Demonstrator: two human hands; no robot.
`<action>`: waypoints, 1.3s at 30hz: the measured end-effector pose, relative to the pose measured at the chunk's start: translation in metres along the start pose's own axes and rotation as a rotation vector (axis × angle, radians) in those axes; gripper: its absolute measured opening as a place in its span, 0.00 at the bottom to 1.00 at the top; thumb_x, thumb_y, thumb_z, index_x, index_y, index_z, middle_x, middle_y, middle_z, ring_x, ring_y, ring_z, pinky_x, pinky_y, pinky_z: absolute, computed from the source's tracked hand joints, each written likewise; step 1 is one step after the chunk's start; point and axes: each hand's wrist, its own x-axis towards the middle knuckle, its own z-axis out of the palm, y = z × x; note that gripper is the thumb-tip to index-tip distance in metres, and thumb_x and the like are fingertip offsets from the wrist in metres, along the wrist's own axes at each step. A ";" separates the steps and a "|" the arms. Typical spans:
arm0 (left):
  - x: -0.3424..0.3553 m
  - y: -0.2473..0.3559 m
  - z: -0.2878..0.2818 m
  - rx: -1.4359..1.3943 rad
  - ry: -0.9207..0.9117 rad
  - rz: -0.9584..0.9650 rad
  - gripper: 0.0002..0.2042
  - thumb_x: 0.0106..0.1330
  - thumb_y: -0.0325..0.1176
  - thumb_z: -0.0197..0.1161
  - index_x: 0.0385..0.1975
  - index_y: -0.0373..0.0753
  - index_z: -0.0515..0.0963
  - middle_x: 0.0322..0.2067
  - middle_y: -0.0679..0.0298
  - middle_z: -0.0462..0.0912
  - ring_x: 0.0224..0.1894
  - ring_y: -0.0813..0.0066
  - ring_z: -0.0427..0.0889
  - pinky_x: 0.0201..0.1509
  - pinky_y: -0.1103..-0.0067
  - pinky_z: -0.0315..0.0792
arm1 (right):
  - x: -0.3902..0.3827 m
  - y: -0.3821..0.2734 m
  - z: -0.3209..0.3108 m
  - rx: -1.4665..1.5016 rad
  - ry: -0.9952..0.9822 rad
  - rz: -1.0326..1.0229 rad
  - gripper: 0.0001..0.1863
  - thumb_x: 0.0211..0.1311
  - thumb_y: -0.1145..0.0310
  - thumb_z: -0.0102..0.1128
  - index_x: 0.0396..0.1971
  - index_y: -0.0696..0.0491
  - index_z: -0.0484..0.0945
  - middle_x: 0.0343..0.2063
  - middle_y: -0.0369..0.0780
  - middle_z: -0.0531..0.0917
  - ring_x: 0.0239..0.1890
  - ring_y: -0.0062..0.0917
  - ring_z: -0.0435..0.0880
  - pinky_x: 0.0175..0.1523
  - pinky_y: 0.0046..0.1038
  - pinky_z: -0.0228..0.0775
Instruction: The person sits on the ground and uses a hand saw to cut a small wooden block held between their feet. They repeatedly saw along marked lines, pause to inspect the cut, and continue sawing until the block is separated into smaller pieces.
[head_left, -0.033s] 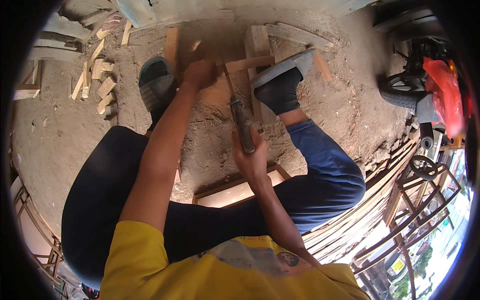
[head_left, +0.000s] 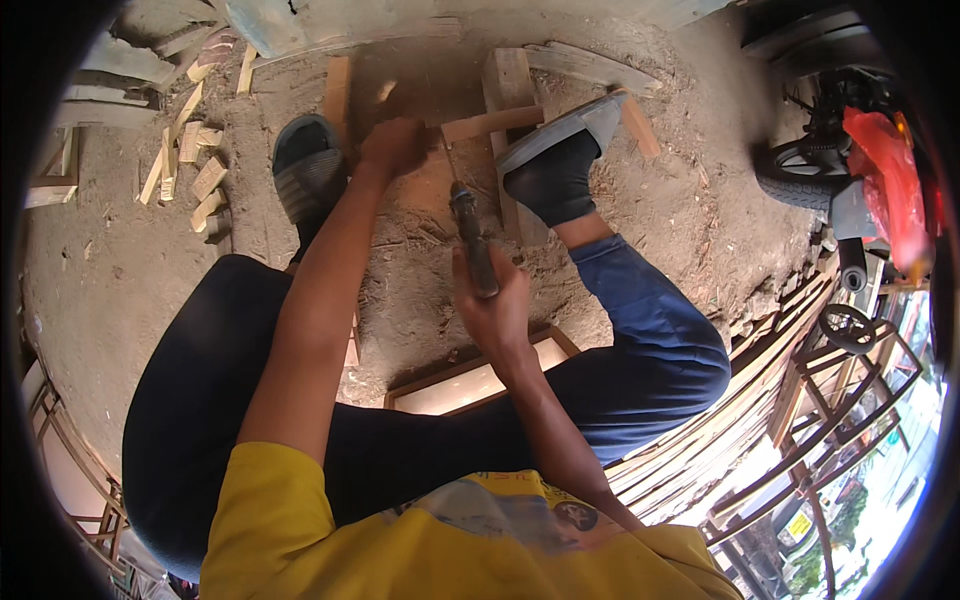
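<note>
My right hand [head_left: 497, 310] is wrapped round the dark handle of a hand saw [head_left: 470, 230], whose thin blade is seen nearly edge-on and points away from me. Past the blade, a wooden strip [head_left: 490, 123] lies crosswise, its right end over a thick wooden block [head_left: 508, 85]. My left hand [head_left: 395, 147] is closed at the strip's left side, in line with it. The fingers are blurred and cover that part of the wood. My right foot, in a grey slipper [head_left: 565, 135], presses beside the block. My left slipper [head_left: 312, 165] is by another plank [head_left: 338, 95].
Several cut wood offcuts [head_left: 208, 180] lie on the dirt floor at the left. A wooden frame [head_left: 490, 375] lies below my legs. At the right stand a motorcycle wheel [head_left: 800, 175], a red plastic bag [head_left: 885, 185] and stacked timber [head_left: 690, 445].
The hand saw and my right hand have shifted slightly left, and the handle has moved away from me. My left hand and the strip have shifted slightly left in the picture.
</note>
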 end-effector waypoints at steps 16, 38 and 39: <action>0.023 -0.006 0.000 0.066 -0.058 0.036 0.17 0.55 0.39 0.67 0.42 0.37 0.81 0.42 0.50 0.83 0.48 0.52 0.81 0.51 0.63 0.75 | -0.070 0.001 -0.038 -0.051 -0.027 0.025 0.07 0.62 0.74 0.60 0.25 0.60 0.74 0.11 0.36 0.72 0.17 0.09 0.66 0.20 0.23 0.59; 0.031 -0.009 -0.008 -0.072 -0.161 0.051 0.15 0.58 0.38 0.62 0.38 0.33 0.81 0.36 0.46 0.83 0.42 0.52 0.83 0.48 0.64 0.75 | -0.074 -0.024 -0.057 -0.073 -0.008 0.052 0.12 0.63 0.74 0.61 0.21 0.59 0.71 0.11 0.32 0.70 0.17 0.07 0.61 0.18 0.20 0.50; 0.033 -0.017 0.000 -0.017 -0.177 0.094 0.15 0.58 0.38 0.62 0.38 0.33 0.81 0.36 0.46 0.83 0.42 0.51 0.83 0.48 0.63 0.75 | -0.085 -0.014 -0.055 -0.060 -0.026 0.105 0.12 0.62 0.74 0.61 0.21 0.59 0.72 0.12 0.32 0.71 0.17 0.07 0.62 0.18 0.21 0.50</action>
